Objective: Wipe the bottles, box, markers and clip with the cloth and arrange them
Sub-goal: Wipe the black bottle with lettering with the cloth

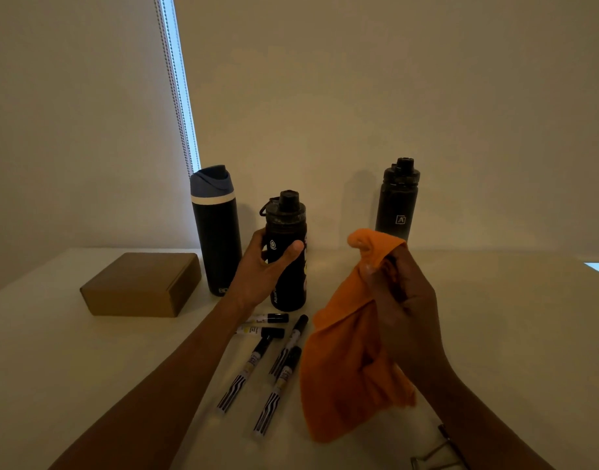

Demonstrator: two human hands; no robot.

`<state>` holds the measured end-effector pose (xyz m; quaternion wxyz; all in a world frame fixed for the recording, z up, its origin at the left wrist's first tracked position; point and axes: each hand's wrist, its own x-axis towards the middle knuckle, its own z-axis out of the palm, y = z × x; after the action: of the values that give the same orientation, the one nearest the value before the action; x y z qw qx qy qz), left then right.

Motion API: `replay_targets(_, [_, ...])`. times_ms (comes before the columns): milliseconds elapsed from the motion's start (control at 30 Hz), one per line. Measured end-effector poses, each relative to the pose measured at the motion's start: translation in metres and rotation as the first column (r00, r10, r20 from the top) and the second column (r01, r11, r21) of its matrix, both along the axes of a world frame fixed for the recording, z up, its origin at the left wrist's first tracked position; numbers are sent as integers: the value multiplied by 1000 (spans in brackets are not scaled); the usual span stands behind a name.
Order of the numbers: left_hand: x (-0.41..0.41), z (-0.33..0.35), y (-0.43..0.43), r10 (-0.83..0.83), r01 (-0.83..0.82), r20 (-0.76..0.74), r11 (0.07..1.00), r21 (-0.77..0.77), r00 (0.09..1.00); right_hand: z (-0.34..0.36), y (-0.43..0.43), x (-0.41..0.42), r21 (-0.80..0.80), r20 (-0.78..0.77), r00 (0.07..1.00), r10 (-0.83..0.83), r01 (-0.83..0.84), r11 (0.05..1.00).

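My left hand (pixel 262 266) grips the middle black bottle (pixel 288 283), which stands upright on the white table (pixel 494 317). My right hand (pixel 398 300) holds a bunched orange cloth (pixel 345 361) just right of that bottle, with the cloth hanging down. A tall dark bottle with a blue lid (pixel 215 228) stands at the left. Another black bottle (pixel 397 201) stands at the back right. A brown cardboard box (pixel 142 284) lies left of the bottles. Several markers (pixel 257 361) lie in front. A metal binder clip (pixel 433 457) shows partly under my right forearm.
A pale wall runs close behind the table. A window blind with a bead chain (pixel 176 96) hangs at the back left. The table's right edge (pixel 596 266) shows at the far right.
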<state>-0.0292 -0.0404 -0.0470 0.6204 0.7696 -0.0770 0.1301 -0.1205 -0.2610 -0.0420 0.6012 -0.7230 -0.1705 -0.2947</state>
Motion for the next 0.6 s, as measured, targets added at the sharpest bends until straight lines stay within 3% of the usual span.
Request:
replay_targets(67, [-2,-1,-1,0,0,-32,1000,21,1000,3,-1,-1,18,-5,1000,-17,17,1000])
replay_targets(133, [-12,-5,-8,130,-130,-21,992,7,991,7,-2,-2,32,-6,1000,-27,27,999])
replay_targets(233, [-51,-11,-26,402,-395,199,916,-76,894,16,-3,-5,44,24,999,-35,34,998])
replay_targets(300, [-78,-8,-37,210,-222,244,975,21,947,20,-3,-6,68,43,999,-26,23,997])
replay_targets(367, [-97,-9,-45,-65,40,86,962,271,994,23,-1,-7,109,53,999,-11,5,994])
replay_targets(400, [-100,-13,-47,-121,112,1,921,372,993,24,-1,-7,145,53,999,-8,1,989])
replay_targets(500, [-93,-22,-48,-58,77,-55,879,471,997,24,-6,-3,259,39,998,41,-50,965])
replay_targets(600, [-91,-20,-45,89,-106,61,899,426,994,22,-11,2,374,7,995,100,-95,923])
